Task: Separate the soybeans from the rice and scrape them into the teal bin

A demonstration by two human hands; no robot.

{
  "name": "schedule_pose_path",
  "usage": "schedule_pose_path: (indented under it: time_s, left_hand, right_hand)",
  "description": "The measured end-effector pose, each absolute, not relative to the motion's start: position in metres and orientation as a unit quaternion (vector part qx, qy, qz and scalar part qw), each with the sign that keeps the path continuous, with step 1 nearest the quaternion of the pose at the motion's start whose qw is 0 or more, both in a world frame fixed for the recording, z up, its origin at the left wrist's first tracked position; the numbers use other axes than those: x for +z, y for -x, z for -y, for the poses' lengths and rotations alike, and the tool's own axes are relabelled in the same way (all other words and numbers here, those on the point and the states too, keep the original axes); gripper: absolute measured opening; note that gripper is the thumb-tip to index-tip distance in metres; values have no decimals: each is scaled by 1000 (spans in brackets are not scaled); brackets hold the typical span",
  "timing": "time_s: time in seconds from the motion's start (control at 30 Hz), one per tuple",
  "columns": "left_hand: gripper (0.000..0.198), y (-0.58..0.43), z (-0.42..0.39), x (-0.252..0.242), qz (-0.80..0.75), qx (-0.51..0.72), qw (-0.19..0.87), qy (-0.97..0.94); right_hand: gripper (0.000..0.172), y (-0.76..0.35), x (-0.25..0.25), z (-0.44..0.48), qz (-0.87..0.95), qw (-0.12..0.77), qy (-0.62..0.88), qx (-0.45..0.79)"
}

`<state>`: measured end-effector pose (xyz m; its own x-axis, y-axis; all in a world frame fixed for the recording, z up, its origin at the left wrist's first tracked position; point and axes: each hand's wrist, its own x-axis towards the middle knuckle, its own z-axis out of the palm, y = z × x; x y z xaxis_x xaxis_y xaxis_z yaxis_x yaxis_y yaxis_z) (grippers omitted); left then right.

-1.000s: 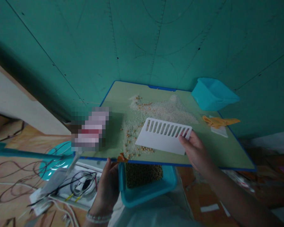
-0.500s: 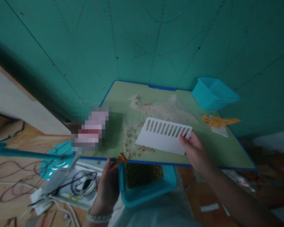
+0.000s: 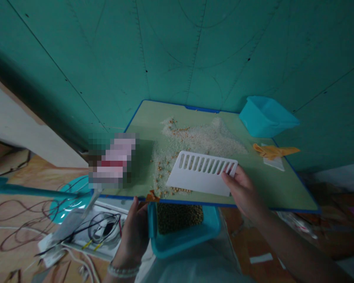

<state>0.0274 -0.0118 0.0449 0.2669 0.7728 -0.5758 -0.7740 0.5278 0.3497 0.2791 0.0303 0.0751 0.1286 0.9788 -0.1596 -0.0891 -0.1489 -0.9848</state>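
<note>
The right hand (image 3: 245, 192) pinches a white slotted plastic scraper (image 3: 201, 173) against pale grain (image 3: 194, 139) on the green board (image 3: 271, 184), while the left hand (image 3: 132, 236) clasps the board's near edge above a teal tub (image 3: 183, 245).

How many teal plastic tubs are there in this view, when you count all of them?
2. One tub sits at the far right corner of the green board. The other tub is below the board's near edge and holds brownish grains. More may be hidden behind the board.

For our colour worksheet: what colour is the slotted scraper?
The slotted scraper is white; head view shows it best.
</note>
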Motion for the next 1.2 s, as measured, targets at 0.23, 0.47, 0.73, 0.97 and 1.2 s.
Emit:
schedule_pose_path:
  time_s: [0.23,0.47,0.73,0.97,1.2]
  left_hand:
    - [48,-29,13,48,-368,484,794,7]
    - [50,-29,13,51,-377,480,792,12]
    - [48,-28,13,43,-381,471,796,-5]
    - [47,-25,15,40,-347,468,813,-15]
    - [46,-24,16,37,-339,464,818,-23]
  right_hand:
    - [30,-279,73,-26,413,498,550,528]
    - [30,-280,78,-25,400,505,549,531]
    - [32,-290,75,-9,407,496,559,525]
    - [34,-303,69,-3,390,496,585,509]
    - [29,-310,71,-14,398,526,575,484]
